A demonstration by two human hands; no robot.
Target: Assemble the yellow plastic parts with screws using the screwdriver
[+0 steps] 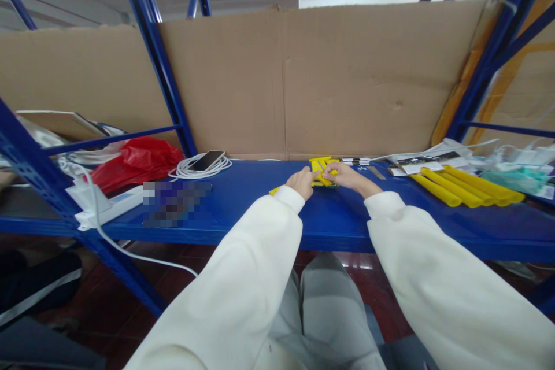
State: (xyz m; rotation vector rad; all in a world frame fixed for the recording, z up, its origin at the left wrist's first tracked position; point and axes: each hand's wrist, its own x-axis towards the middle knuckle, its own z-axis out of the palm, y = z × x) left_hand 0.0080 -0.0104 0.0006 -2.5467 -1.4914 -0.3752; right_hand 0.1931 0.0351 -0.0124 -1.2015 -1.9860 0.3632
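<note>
A yellow piece with strip-like parts (319,166) lies on the blue shelf, with a bit of green at its lower edge. Its exact kind is too small to make out. From the left, my left hand (302,181) holds it, fingers curled and one fingertip pressing on top. My right hand (344,177) is closed in a pinch at its right side; whatever lies between those fingertips is hidden. Another yellow bit (274,191) shows beside my left wrist.
Yellow tubes (451,185) lie at right beside plastic packets (429,162). White markers (354,161) and a flat metal strip (376,173) are behind my right hand. Leftward are a phone (208,161) on coiled white cable (191,173), a red bag (139,163) and a power strip (124,202).
</note>
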